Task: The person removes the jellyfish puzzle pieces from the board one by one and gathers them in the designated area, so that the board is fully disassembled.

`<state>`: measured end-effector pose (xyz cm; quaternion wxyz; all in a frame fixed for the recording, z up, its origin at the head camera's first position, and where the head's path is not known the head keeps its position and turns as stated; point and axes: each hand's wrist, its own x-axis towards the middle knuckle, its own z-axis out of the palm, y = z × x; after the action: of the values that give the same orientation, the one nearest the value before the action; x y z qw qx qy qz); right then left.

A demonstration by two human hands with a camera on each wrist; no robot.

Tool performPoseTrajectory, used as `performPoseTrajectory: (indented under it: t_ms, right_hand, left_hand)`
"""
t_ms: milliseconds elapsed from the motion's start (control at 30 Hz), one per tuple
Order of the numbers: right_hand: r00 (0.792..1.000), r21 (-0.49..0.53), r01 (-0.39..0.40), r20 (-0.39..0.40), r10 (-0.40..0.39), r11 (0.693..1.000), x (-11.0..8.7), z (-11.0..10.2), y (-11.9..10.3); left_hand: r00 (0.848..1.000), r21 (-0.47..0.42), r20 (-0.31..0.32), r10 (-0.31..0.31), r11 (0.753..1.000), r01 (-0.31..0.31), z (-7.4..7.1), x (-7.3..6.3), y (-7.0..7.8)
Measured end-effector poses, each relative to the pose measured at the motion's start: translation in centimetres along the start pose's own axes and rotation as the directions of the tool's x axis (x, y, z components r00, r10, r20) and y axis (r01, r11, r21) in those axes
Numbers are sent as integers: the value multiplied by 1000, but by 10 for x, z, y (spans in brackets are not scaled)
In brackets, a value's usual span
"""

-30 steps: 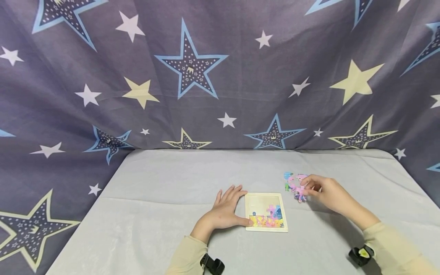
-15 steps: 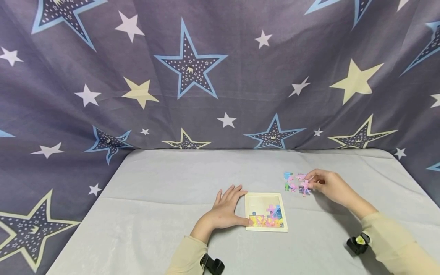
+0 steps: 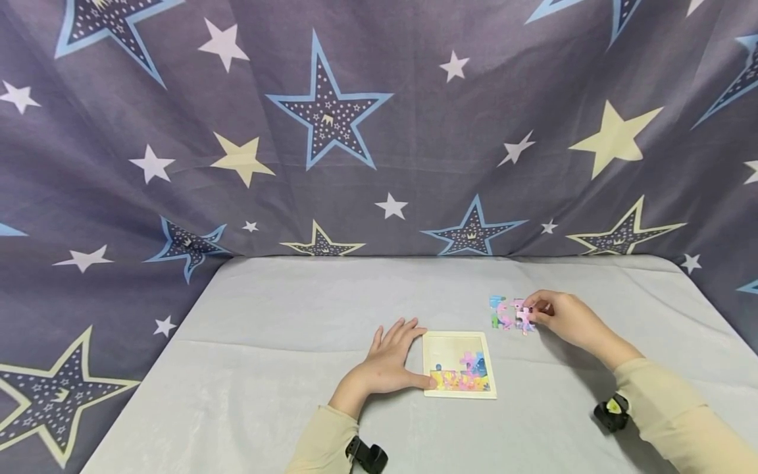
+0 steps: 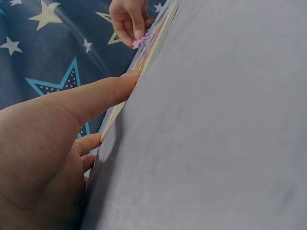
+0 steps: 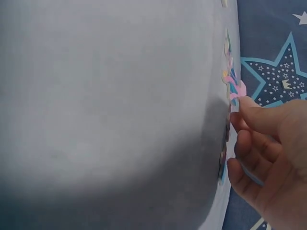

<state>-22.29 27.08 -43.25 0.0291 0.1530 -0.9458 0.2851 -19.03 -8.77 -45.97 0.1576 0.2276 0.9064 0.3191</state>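
Note:
In the head view a square wooden puzzle tray (image 3: 451, 347) lies on the cloth, with yellow, pink and blue pieces fitted along its bottom and lower right. My left hand (image 3: 383, 368) spreads its fingers along the tray's left side. Its thumb touches the lower-left corner, and a fingertip rests at the upper-left one. To the tray's right, my right hand (image 3: 559, 319) pinches a pink puzzle piece (image 3: 524, 318) between thumb and fingers. The right wrist view shows this pink piece (image 5: 236, 87) raised at the fingertips. Loose pieces (image 3: 502, 315) lie just left of it, partly overlapped by it.
A pale grey cloth (image 3: 266, 395) covers the table. Behind it hangs a dark curtain (image 3: 379, 164) printed with stars. Black straps with small devices (image 3: 612, 413) sit on both wrists.
My right hand has moved a little up, away from me, with the pink puzzle piece, which has turned in the fingers. The left hand and the tray have stayed in place.

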Motion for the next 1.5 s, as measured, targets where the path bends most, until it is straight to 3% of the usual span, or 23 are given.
performPoseTrajectory:
  t_ms: [233,500,767,1500]
  right_hand:
    - [1000,-21,6,12,-6,1000,1,2,2]
    - [1000,-25,-3,24,4,1000,1,3,0]
    - [999,13,-27,21,27,1000,-2,0,-7]
    - [990,60,115,79,-120,992,-18,21,-51]
  left_hand:
    - [1000,-6,1,16,1000,-16,-4,-4,6]
    - [1000,6,3,-13,1000,13,2,3,-3]
    - [1000,2,3,-21,1000,21,2,2,-2]
    - [1000,-9,-1,-14,1000,14,3,2,-2]
